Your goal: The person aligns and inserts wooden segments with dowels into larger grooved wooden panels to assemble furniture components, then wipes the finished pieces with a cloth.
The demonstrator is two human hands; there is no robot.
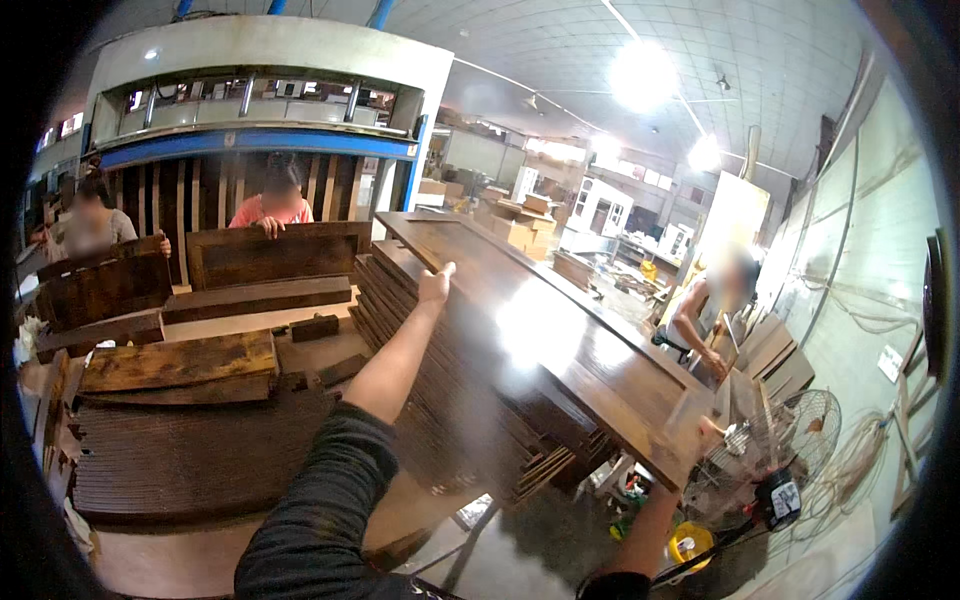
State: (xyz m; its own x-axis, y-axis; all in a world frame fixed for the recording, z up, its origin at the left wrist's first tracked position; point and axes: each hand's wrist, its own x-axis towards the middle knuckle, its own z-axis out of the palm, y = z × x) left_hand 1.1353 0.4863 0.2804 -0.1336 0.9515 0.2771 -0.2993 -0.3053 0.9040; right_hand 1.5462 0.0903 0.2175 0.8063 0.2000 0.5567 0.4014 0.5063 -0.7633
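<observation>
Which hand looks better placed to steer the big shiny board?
Probably the left hand: it grips the long side edge of the dark board, while the right hand only holds the near corner.

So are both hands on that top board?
Yes: the left hand grips the top board at its far edge, the right hand at its near corner.

Counts: my two hands, left (pixel 436 283) and right (pixel 708 432), were on one long dark panel (pixel 560 340). One tall stack (pixel 450 400) of panels lay under it. Three other people (pixel 272 205) were in view. One fan (pixel 790 440) stood low at my right. Three ceiling lights (pixel 640 75) glared overhead.
</observation>
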